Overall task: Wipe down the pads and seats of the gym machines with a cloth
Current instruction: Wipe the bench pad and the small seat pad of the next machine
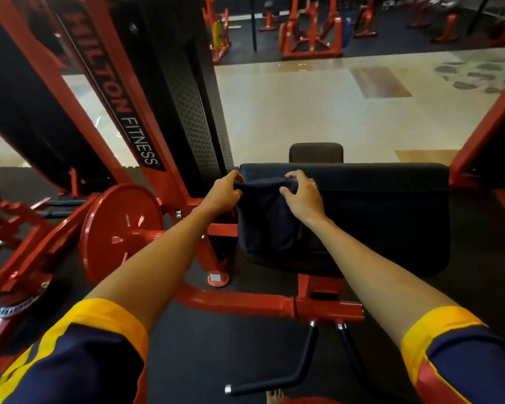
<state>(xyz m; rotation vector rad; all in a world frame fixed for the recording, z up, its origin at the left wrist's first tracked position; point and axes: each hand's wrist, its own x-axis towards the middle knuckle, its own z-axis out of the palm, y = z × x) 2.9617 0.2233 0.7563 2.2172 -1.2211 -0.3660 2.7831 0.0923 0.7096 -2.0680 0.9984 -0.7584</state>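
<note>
The left hand (224, 191) and the right hand (301, 196) both pinch the top edge of a dark navy cloth (267, 220), which lies on the wide black padded seat (376, 211) of the red machine frame (245, 301).

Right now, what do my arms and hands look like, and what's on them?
Both arms are bare below short sleeves. The left sleeve and right sleeve are dark navy with a broad yellow cuff band; red trim shows on the right. The left hand is bare; the right hand wears a ring. No gloves or watch.
</note>
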